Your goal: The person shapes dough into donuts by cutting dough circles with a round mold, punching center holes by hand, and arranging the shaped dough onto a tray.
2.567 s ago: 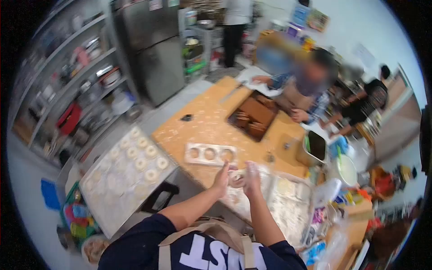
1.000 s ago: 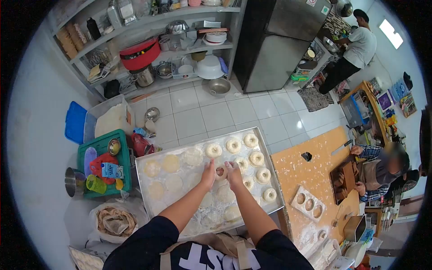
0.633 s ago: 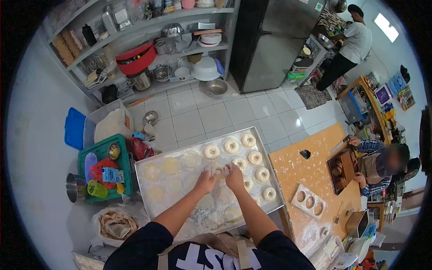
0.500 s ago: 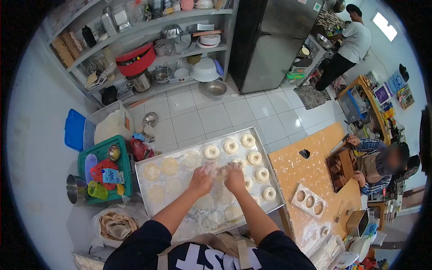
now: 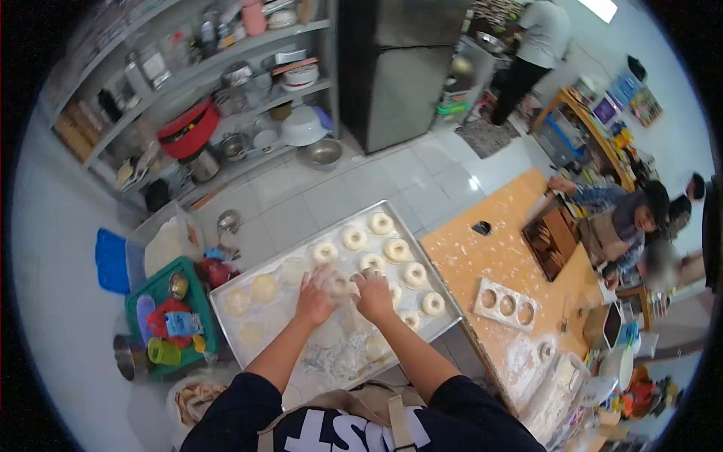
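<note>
A floury baking tray (image 5: 433, 273) lies in front of me. On its right side sit several ring-shaped doughnuts (image 5: 397, 250) of raw dough, and flat dough rounds (image 5: 263, 288) lie on its left. My left hand (image 5: 316, 295), somewhat blurred, and my right hand (image 5: 373, 297) are close together over the tray's middle. Between their fingers is a pale piece of dough (image 5: 344, 288), gripped from both sides; its exact shape is blurred. My right hand is just beside the nearest rings.
At right is a wooden table (image 5: 452, 241) with a mould with round holes (image 5: 504, 304) and a brown box (image 5: 552, 239), where a person (image 5: 606, 218) works. Another person (image 5: 538, 45) stands beyond the fridge (image 5: 410, 83). A green crate (image 5: 207, 320) is at left, shelves (image 5: 169, 87) behind.
My head view has shifted, so the scene sits further left. Both hands remain around the dough over the tray's middle. The person at the table has raised their head.
</note>
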A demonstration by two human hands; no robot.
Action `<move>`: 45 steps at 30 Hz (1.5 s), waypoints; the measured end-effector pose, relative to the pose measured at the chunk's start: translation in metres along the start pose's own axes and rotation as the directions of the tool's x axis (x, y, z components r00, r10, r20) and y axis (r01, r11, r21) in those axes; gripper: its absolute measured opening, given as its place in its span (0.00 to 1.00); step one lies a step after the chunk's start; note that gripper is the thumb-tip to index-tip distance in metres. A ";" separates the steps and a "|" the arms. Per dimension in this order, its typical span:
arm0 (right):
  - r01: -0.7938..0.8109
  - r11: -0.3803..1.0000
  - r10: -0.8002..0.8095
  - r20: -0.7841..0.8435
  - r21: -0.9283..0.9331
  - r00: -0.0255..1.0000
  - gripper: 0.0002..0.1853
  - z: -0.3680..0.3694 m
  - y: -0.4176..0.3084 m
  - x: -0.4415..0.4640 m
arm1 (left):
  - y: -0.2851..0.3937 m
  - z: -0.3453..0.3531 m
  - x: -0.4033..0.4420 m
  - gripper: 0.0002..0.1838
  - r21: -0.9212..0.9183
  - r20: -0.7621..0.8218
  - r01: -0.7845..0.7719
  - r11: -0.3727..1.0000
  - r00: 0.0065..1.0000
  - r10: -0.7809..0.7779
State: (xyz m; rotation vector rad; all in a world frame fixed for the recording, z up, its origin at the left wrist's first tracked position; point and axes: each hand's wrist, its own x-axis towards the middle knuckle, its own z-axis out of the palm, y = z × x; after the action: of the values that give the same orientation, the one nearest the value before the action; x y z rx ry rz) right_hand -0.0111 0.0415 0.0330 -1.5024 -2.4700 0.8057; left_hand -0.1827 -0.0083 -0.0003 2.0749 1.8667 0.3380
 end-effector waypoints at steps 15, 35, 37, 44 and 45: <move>-0.188 0.885 0.389 -0.455 0.427 0.801 0.22 -0.086 0.137 -0.238 | 0.054 0.026 0.000 0.45 0.143 0.017 -0.101 0.985 0.995 0.099; -0.755 0.049 0.935 -0.296 0.654 -0.195 0.21 -0.081 0.442 -0.526 | 0.401 0.163 0.041 0.51 0.026 -0.064 -0.619 0.785 0.782 0.620; -0.790 0.066 0.979 -0.194 0.609 -0.067 0.20 -0.107 0.430 -0.533 | 0.421 0.170 0.037 0.53 0.043 0.013 -0.529 0.848 0.849 0.529; -0.528 0.426 0.897 -0.418 0.734 0.143 0.21 -0.087 0.434 -0.574 | 0.417 0.178 0.054 0.50 0.044 0.010 -0.576 0.817 0.818 0.576; -0.413 0.423 0.900 -0.425 0.807 0.093 0.21 -0.095 0.427 -0.582 | 0.423 0.173 0.060 0.51 0.061 0.055 -0.546 0.836 0.838 0.543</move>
State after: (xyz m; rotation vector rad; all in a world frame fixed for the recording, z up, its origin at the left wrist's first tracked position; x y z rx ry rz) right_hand 0.6452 -0.2693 -0.0160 -2.0977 -0.5753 0.4674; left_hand 0.2779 0.0000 0.0053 2.6233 1.2416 0.3620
